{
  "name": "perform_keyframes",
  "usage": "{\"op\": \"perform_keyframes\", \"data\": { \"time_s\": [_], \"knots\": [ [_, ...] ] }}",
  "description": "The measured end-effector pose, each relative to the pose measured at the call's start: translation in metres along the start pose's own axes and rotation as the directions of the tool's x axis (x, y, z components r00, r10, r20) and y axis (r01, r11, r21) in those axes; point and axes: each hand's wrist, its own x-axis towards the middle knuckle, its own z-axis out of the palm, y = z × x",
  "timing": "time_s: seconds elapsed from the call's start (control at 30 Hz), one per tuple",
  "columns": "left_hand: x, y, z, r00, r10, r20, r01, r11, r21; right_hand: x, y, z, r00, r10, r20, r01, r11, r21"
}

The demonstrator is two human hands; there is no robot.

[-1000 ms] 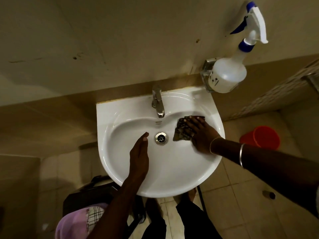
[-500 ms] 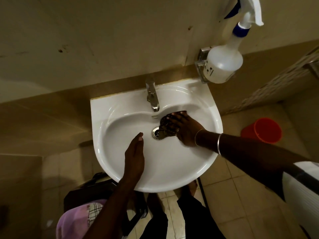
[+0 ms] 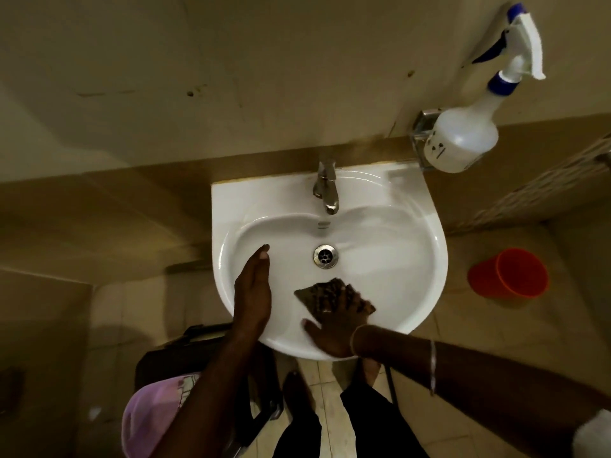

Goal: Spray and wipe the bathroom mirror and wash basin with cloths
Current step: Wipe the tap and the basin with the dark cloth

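A white wash basin (image 3: 413, 246) hangs on the wall, with a metal tap (image 3: 326, 188) at its back and a drain (image 3: 326, 256) in the middle. My right hand (image 3: 334, 328) presses a dark patterned cloth (image 3: 322, 294) flat against the near inner slope of the bowl, fingers spread over it. My left hand (image 3: 253, 292) rests with straight fingers on the bowl's left inner side and holds nothing. A white spray bottle (image 3: 463, 137) with a blue and white trigger sits in a metal holder on the wall to the right of the basin. No mirror is in view.
An orange bucket (image 3: 509, 274) stands on the tiled floor to the right of the basin. A dark bag (image 3: 172, 358) and a purple cloth (image 3: 152, 414) lie below the basin's left side. My feet (image 3: 297, 391) stand under its front rim.
My right hand has slid the cloth from the back right of the bowl, past the drain, down to the near front slope. My left hand has stayed on the left side.
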Motion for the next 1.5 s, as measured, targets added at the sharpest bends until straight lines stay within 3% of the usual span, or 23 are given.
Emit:
{"op": "perform_keyframes", "data": {
  "time_s": [0.17, 0.37, 0.5, 0.63, 0.73, 0.83, 0.93, 1.03, 1.13, 1.4, 1.5],
  "knots": [
    [0.007, 0.004, -0.027, 0.988, 0.134, -0.070, -0.131, 0.990, 0.053, 0.029, -0.096, 0.017, 0.991, -0.114, -0.076, 0.130, 0.955, 0.267],
    [0.013, 0.003, -0.044, 0.938, 0.261, -0.228, -0.268, 0.963, 0.000, 0.080, -0.151, -0.003, 0.929, -0.161, -0.332, 0.277, 0.899, 0.339],
    [0.014, -0.006, -0.040, 0.940, 0.246, -0.235, -0.255, 0.967, -0.007, 0.107, -0.107, -0.006, 0.816, -0.350, -0.460, 0.428, 0.901, 0.073],
    [0.007, -0.007, -0.027, 0.950, 0.244, -0.195, -0.251, 0.968, -0.012, 0.129, -0.023, -0.020, 0.711, -0.559, -0.427, 0.477, 0.829, -0.292],
    [0.004, -0.005, -0.018, 0.954, 0.250, -0.167, -0.252, 0.968, 0.008, 0.133, 0.053, -0.038, 0.748, -0.580, -0.322, 0.381, 0.773, -0.507],
    [0.002, -0.005, -0.009, 0.965, 0.218, -0.144, -0.221, 0.975, -0.004, 0.114, 0.103, -0.060, 0.792, -0.518, -0.322, 0.291, 0.786, -0.546],
    [-0.001, -0.003, -0.004, 0.982, 0.164, -0.093, -0.168, 0.985, -0.035, 0.087, 0.114, -0.063, 0.850, -0.364, -0.381, 0.159, 0.867, -0.473],
    [-0.004, -0.003, -0.002, 0.993, 0.108, -0.043, -0.109, 0.994, -0.019, 0.067, 0.096, -0.043, 0.900, -0.136, -0.414, 0.011, 0.957, -0.290],
    [-0.009, -0.005, -0.002, 0.999, 0.050, -0.004, -0.050, 0.999, 0.015, 0.052, 0.068, -0.021, 0.942, 0.013, -0.335, -0.081, 0.979, -0.190],
    [-0.023, -0.001, -0.020, 0.998, -0.041, 0.051, 0.040, 0.999, 0.028, -0.008, 0.003, -0.003, 0.986, -0.134, -0.097, 0.122, 0.986, -0.117],
    [-0.023, 0.005, -0.028, 0.998, -0.059, 0.032, 0.058, 0.998, 0.011, -0.032, -0.019, 0.002, 0.967, -0.233, -0.099, 0.230, 0.972, -0.049]
  ]
}}
